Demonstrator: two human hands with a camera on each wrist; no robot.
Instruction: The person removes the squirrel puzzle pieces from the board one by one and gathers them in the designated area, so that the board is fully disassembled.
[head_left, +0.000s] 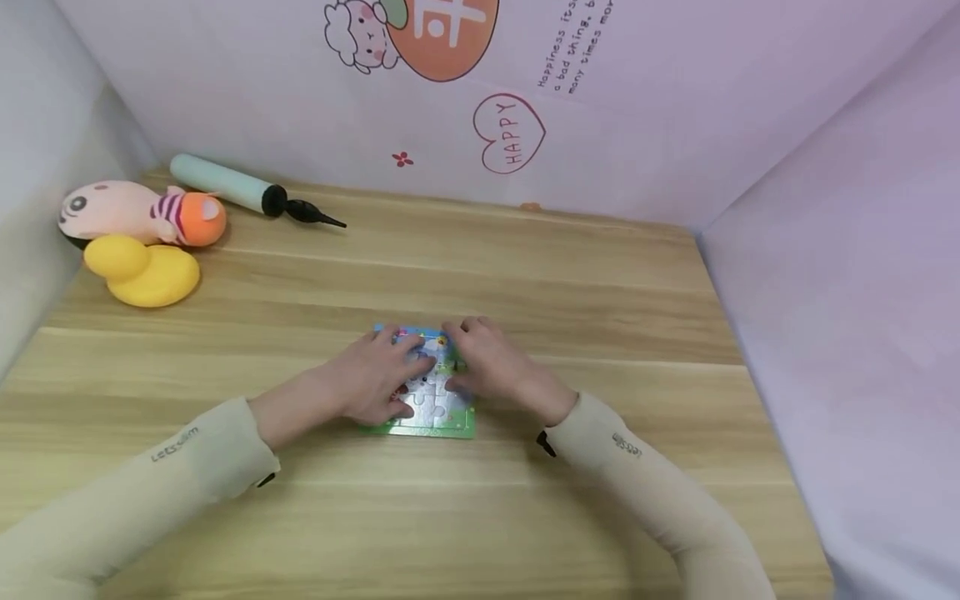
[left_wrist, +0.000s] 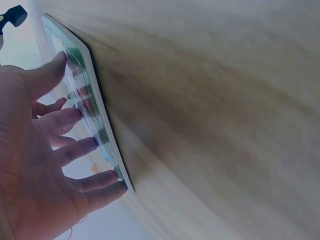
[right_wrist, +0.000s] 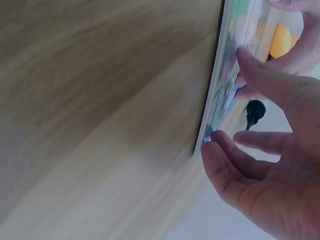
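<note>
Pale pink sheets with cartoon prints wall in the wooden tabletop (head_left: 570,275) you are working on, on the far side and on your right. Both of your hands lie on a small jigsaw puzzle (head_left: 438,417) that sits flat on the tabletop straight in front of you.

Your left hand (head_left: 378,375) rests on the puzzle's left half, palm down, with the fingers spread and almost straight. The left wrist view shows those fingertips (left_wrist: 75,114) touching the printed face of the puzzle (left_wrist: 87,90) along its edge; nothing is gripped. Your right hand (head_left: 487,362) lies over the right half, its fingers reaching the far edge. In the right wrist view its fingers (right_wrist: 260,70) are loosely extended against the puzzle (right_wrist: 220,95), touching the surface rather than closing round any piece. The two hands nearly meet over the middle of the puzzle, and only its near green strip and a patch of the centre show between and below them. Both forearms wear beige sleeves (head_left: 187,467).

Well to the left of your left hand and farther from you lie a yellow rubber duck (head_left: 142,271) and, just behind and touching it, a pink plush toy (head_left: 131,208). Beyond those, close to the back wall, lies a pale green hand pump (head_left: 240,190) with a black nozzle.
</note>
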